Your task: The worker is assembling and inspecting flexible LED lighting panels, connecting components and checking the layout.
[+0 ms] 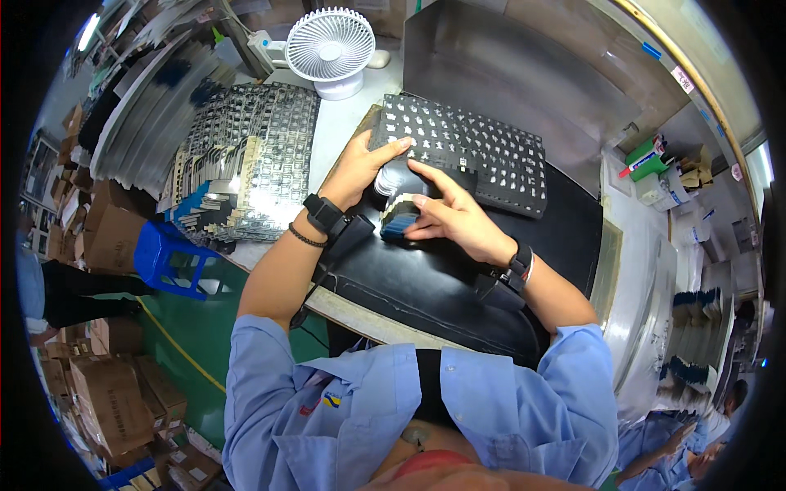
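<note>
My left hand (357, 170) is closed at the near left corner of a black foam tray (503, 135), its thumb stretched toward the tray. It seems to grip a stack of thin shiny plates (401, 177) with rounded edges; its other fingers are partly hidden. In my right hand (463, 219) is a short stack of small pieces (399, 218), cream along the top and blue below, pinched between thumb and fingers. The two stacks are close together over the black mat (442, 274). Small silvery pieces sit in rows on the foam tray.
A white fan (331, 52) stands at the back left. Left of the mat lie racks of metal parts (262, 164). A blue stool (172, 258) and cardboard boxes (110, 401) are on the floor at left. A metal panel (499, 69) rises behind; more plates stand at far right.
</note>
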`<state>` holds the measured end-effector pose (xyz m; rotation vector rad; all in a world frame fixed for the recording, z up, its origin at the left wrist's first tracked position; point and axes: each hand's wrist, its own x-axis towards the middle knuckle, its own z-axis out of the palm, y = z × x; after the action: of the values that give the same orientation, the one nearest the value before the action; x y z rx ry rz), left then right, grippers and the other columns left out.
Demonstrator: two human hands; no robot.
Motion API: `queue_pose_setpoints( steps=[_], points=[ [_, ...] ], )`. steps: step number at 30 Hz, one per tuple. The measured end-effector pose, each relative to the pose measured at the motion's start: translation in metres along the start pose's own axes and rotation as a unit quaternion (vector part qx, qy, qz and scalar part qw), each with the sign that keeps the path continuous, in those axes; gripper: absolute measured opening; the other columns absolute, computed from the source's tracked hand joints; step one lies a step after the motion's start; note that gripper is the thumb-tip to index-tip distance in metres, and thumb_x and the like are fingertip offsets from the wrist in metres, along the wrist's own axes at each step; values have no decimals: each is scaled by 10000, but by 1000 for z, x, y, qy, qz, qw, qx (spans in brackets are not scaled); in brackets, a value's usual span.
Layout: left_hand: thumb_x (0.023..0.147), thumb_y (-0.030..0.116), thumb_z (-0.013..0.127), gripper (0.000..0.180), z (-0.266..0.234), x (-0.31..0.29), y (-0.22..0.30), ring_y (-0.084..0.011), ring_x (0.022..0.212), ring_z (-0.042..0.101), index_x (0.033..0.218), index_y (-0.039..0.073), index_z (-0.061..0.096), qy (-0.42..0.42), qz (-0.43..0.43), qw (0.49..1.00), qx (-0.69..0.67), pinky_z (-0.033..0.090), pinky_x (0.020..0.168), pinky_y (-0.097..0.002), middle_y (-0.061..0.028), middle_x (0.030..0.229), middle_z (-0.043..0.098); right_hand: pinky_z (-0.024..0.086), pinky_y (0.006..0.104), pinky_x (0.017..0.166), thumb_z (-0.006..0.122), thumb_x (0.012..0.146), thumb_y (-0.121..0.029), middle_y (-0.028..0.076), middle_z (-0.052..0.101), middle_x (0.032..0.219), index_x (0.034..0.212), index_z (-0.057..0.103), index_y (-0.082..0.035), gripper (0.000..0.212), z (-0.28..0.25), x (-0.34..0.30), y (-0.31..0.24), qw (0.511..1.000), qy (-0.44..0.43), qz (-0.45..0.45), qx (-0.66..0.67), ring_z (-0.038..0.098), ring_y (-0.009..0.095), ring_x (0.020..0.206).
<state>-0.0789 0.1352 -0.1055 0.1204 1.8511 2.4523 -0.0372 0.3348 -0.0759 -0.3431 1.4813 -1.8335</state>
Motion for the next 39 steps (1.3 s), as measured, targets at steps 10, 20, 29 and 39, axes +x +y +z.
queue_pose_setpoints(
  steps=[10,20,29,39],
  points=[
    [920,462,560,588,-8,-7,24,-214,949,617,1110,-93,526,252,287,755,532,488,746,-297,-245,1085,597,574,279,778,549,952,-121,44,615,1049,1384,426,-94,451,1,16,3,990,17,-129,61,625,115,900],
    [919,120,580,146,15,-19,3,-158,768,647,1024,24,613,-180,-208,951,-139,528,661,-305,-63,863,647,579,292,746,514,962,-119,68,586,1092,1468,277,-138,559,-10,16,3,981,-15,-152,-118,628,129,912],
    [881,54,641,212,24,-18,-5,-147,881,654,1088,49,594,-108,-154,977,-97,542,768,-286,-63,980,661,564,246,598,643,877,-85,69,685,743,1337,512,-107,479,-25,-1,-21,950,113,-96,-276,654,91,643],
    [879,59,641,205,21,-19,7,-135,901,643,1080,51,603,-116,-204,968,-87,534,767,-266,-49,988,657,563,239,595,577,915,-98,68,650,750,1333,516,-107,422,-29,0,-16,957,107,-106,-248,643,86,630]
  ],
)
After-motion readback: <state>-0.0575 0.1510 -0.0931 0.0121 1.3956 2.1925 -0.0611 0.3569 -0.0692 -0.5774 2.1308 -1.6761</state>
